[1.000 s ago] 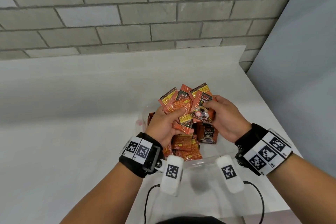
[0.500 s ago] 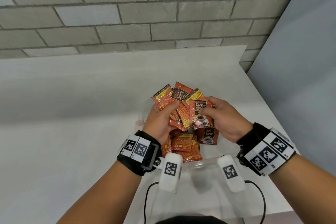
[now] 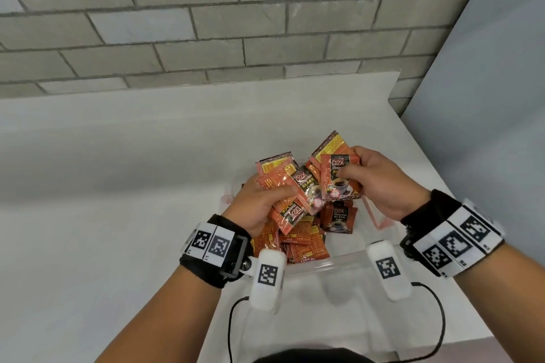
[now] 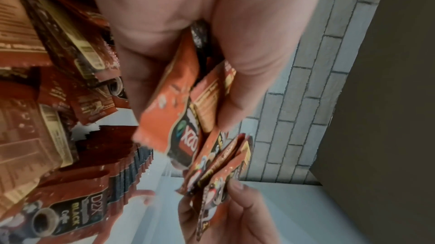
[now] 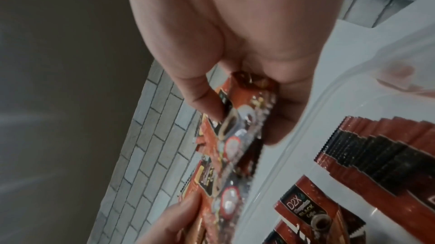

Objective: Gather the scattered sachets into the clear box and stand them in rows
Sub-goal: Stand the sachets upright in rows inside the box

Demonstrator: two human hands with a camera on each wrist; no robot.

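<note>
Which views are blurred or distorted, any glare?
Head view: sharp, wide-angle bend in the brick wall, the D2X print on the sachet in the right hand legible. Left wrist view: left hand and its sachets smeared. Right wrist view: soft, glare on the clear box wall.

From the head we look forward and down over both forearms at the table [image 3: 118,186], the brick wall [image 3: 206,23] far behind; our left wrist view sits very close under the left hand [image 4: 188,34], facing along the fingers toward that wall [image 4: 306,80]; our right wrist view does likewise under the right hand [image 5: 235,43]; all three share the sachets [image 3: 339,180] held between the hands and the box [image 5: 353,108] below.
</note>
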